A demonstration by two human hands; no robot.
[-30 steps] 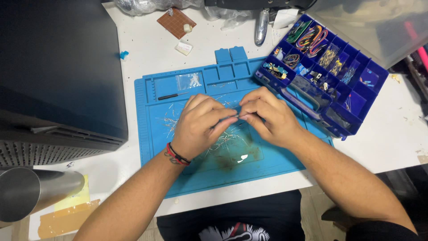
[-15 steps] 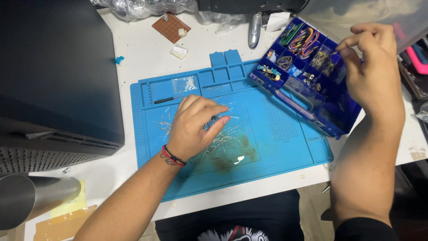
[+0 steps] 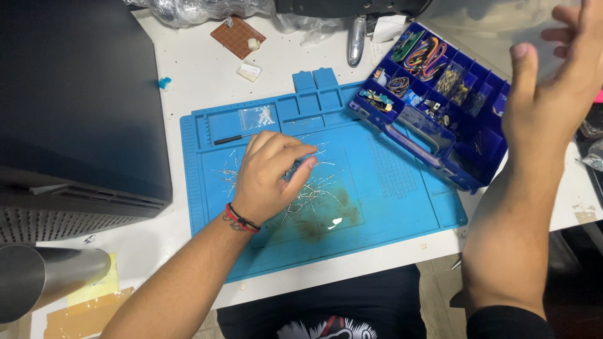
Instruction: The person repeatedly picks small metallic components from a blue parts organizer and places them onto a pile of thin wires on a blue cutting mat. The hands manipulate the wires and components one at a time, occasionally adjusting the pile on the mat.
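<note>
Under the left hand (image 3: 267,179), fingers curled and pinching a small dark component, lies a scatter of thin silver wire leads (image 3: 314,194) on the blue silicone work mat (image 3: 402,207); sorting looks unfinished. Right hand (image 3: 553,94) hovers spread and empty above the blue plastic compartment organiser box (image 3: 477,147).

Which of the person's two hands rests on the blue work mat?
The left hand, with a red wristband, rests on the blue mat among thin wire leads; the right hand is raised above the compartment box.
</note>
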